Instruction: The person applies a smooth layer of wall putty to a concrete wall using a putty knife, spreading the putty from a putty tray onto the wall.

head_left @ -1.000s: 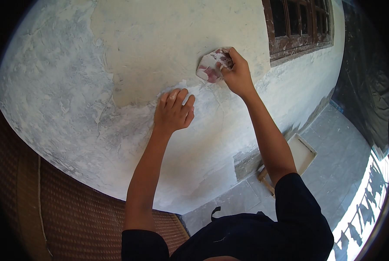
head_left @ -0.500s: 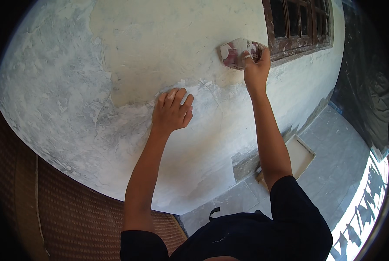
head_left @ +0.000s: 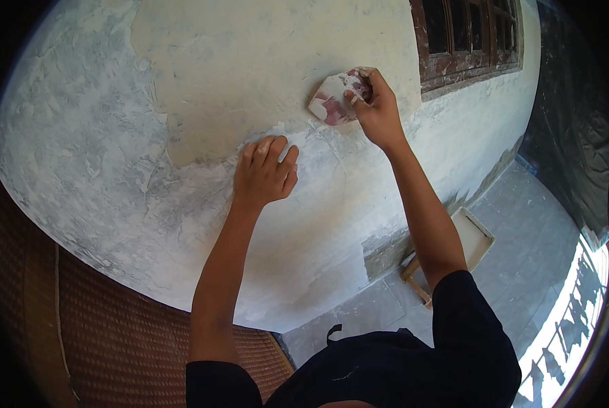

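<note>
My right hand [head_left: 379, 109] grips a flat angular pad [head_left: 332, 102], pale with reddish patches and white smears, against the cream patch of the wall [head_left: 260, 61], just left of the window. My left hand [head_left: 267, 170] rests lower and to the left, fingers bent and slightly apart, their tips against the mottled white and grey plaster [head_left: 97, 156]. It holds nothing that I can see.
A brown wooden window [head_left: 457, 64] is at upper right. A pale tray [head_left: 472, 248] with a wooden part sits low on the grey tiled floor [head_left: 522, 272], partly behind my right arm. Dark sheeting [head_left: 570, 156] hangs at right. Brown woven matting [head_left: 121, 347] fills the lower left.
The pad in my right hand went up and right toward the window, then came back down and left. My left hand has shifted only slightly left.
</note>
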A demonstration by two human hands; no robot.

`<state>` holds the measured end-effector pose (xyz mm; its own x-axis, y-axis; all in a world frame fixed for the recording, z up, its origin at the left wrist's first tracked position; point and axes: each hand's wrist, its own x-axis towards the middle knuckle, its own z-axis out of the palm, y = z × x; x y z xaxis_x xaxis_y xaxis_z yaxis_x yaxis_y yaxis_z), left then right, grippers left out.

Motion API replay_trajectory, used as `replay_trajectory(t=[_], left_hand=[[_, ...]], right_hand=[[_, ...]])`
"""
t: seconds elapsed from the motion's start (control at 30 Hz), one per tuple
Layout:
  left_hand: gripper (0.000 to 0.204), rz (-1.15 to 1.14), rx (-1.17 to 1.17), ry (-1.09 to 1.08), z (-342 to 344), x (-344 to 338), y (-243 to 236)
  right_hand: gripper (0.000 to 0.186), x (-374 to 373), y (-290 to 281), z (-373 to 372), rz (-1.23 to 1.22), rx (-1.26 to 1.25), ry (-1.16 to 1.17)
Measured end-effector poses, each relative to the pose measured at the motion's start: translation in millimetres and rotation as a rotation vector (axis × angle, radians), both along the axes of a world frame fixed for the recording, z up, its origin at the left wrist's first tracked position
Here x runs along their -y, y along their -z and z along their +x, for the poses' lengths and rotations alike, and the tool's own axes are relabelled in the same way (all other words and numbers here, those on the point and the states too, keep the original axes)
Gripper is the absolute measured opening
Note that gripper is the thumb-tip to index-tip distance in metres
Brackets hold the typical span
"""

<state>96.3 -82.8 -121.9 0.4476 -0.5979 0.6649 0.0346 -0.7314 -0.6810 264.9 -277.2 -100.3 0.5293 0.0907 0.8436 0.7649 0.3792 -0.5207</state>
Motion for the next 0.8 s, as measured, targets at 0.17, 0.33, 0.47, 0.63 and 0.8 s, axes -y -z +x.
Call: replay_trajectory(t=[0.17,0.33,0.47,0.63,0.8], left_hand=[[0.036,-0.008,0.006,0.013,3.0,1.1,0.2],[0.036,-0.007,-0.012,-0.021,0.6,-0.3,1.4],[0.034,-0.007,0.014,0.011,1.7,2.6,-2.1],[0.035,-0.007,-0.001,-0.015,1.7,-0.1,2.0],[0.034,-0.014,-0.008,-0.002,-0.6,-0.4,-0.7]], right_hand=[[0.024,7.2,-8.8,24.5,0.216,-0.154,0.161],[0.026,2.6,-1.5,6.4,0.133,-0.041,0.025],[0.026,-7.7,-7.5,-1.5,-0.162,0.089,0.128],[0.023,6.1,-19.4,10.8,0.211,-0.119,0.070],[0.024,-3.9,-13.4,-6.6,-0.163,0.088,0.119]])
